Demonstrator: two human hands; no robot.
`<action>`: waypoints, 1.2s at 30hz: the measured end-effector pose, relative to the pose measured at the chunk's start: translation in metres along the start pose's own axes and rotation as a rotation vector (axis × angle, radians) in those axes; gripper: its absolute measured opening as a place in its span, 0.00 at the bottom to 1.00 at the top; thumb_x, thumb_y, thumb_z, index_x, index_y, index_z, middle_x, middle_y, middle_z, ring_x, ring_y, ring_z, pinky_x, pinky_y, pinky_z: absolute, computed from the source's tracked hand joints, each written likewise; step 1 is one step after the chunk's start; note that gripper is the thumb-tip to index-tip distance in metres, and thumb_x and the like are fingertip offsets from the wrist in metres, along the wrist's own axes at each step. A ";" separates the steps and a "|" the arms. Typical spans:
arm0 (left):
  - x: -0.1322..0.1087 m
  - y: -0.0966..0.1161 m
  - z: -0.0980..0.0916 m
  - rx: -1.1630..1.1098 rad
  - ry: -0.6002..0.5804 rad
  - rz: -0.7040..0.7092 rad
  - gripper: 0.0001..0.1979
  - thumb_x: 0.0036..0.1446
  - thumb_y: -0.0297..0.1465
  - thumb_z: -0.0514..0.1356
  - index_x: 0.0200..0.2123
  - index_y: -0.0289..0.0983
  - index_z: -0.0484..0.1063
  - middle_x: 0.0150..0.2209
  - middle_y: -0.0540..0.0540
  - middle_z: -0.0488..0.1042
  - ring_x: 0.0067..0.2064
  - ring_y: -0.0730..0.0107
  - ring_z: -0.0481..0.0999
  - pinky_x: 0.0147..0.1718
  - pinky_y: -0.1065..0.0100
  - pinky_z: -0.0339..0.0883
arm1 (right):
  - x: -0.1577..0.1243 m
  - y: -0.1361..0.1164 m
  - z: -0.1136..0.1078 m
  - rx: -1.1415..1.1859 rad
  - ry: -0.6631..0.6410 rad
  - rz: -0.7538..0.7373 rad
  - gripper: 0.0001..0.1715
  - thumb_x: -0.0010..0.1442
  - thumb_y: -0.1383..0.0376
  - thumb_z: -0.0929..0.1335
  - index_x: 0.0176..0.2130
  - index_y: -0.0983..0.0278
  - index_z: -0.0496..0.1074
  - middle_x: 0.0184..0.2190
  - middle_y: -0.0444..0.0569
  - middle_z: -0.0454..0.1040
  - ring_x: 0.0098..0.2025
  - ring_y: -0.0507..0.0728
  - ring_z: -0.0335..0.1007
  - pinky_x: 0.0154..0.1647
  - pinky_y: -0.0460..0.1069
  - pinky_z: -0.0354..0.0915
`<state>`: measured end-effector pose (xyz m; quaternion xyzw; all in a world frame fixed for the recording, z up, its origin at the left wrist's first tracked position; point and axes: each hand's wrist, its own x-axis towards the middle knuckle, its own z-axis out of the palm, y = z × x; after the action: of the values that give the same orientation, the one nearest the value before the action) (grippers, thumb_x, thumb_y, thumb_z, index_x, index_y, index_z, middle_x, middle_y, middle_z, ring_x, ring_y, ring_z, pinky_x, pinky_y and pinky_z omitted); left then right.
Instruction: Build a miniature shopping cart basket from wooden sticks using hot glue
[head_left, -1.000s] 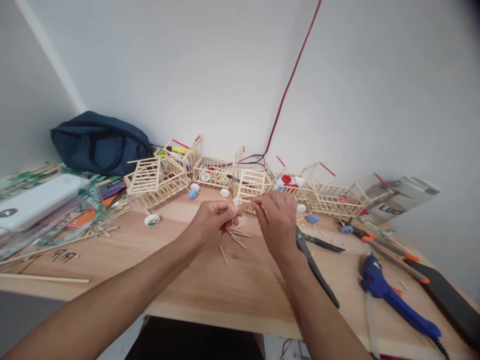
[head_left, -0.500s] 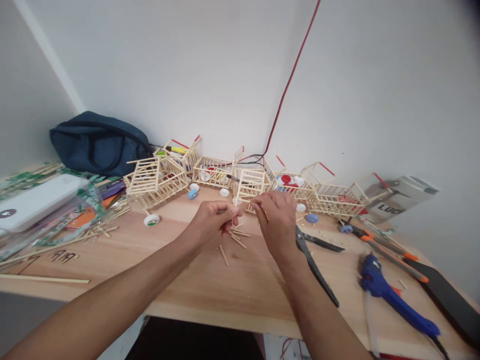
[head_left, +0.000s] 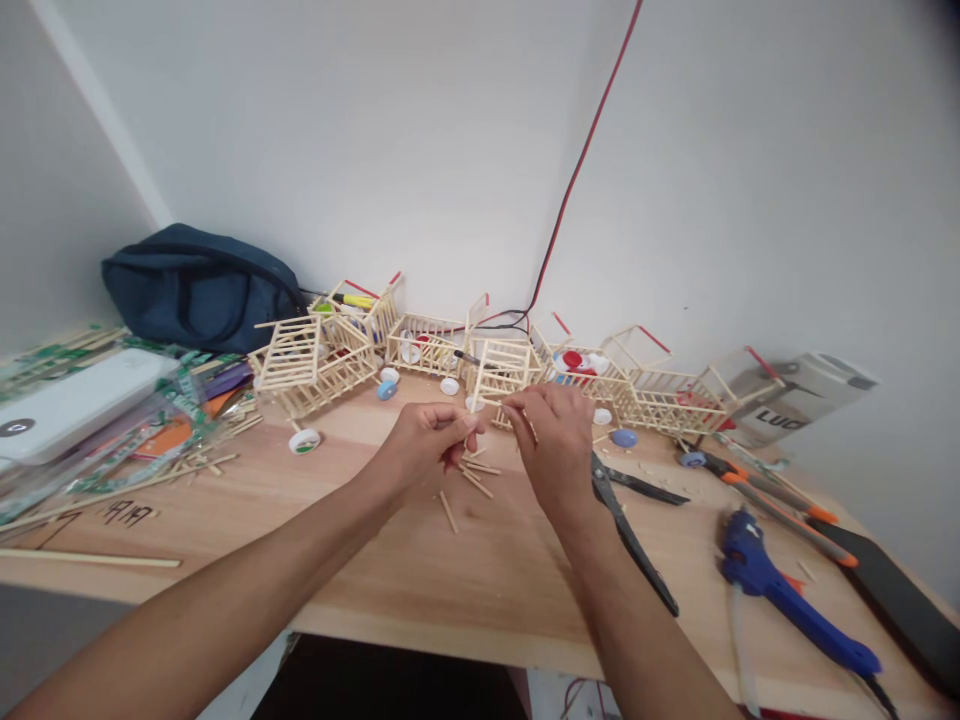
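Observation:
My left hand (head_left: 424, 443) and my right hand (head_left: 553, 440) meet over the middle of the wooden table (head_left: 390, 570). Both pinch thin wooden sticks (head_left: 489, 402) between their fingertips, holding them just above the table. Several short loose sticks (head_left: 472, 478) lie on the table directly under the hands. A row of small carts built of sticks (head_left: 495, 365) stands right behind the hands along the wall.
Black scissors (head_left: 626, 515) lie just right of my right hand. A blue glue gun (head_left: 787, 595) and an orange-handled tool (head_left: 780, 500) lie at the right. A dark blue bag (head_left: 199, 285) and stick packets (head_left: 90, 420) fill the left. Bottle caps (head_left: 304, 440) are scattered about.

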<state>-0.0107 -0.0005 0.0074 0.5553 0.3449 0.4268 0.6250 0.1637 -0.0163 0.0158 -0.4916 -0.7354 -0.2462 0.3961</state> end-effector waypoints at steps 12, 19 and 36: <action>0.001 -0.002 -0.001 0.015 0.006 -0.006 0.17 0.51 0.42 0.64 0.24 0.32 0.72 0.20 0.51 0.67 0.19 0.81 0.60 0.17 0.76 0.54 | 0.001 -0.001 -0.001 -0.009 -0.025 0.005 0.09 0.65 0.63 0.66 0.33 0.62 0.72 0.33 0.47 0.73 0.39 0.58 0.62 0.40 0.52 0.53; 0.002 -0.002 -0.003 0.025 -0.004 -0.004 0.18 0.51 0.43 0.64 0.24 0.32 0.72 0.19 0.51 0.66 0.19 0.81 0.60 0.17 0.75 0.55 | 0.000 0.000 -0.001 -0.004 -0.026 0.004 0.08 0.64 0.64 0.66 0.33 0.62 0.72 0.33 0.47 0.73 0.39 0.58 0.62 0.40 0.52 0.53; 0.001 0.000 -0.001 0.019 0.011 -0.012 0.19 0.50 0.44 0.65 0.24 0.32 0.72 0.21 0.50 0.67 0.19 0.81 0.60 0.17 0.75 0.54 | 0.000 0.000 -0.001 -0.005 -0.026 0.011 0.09 0.65 0.63 0.65 0.33 0.62 0.72 0.33 0.47 0.73 0.39 0.58 0.63 0.41 0.52 0.53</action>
<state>-0.0115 0.0007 0.0076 0.5567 0.3559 0.4227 0.6203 0.1641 -0.0168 0.0158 -0.4997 -0.7373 -0.2395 0.3865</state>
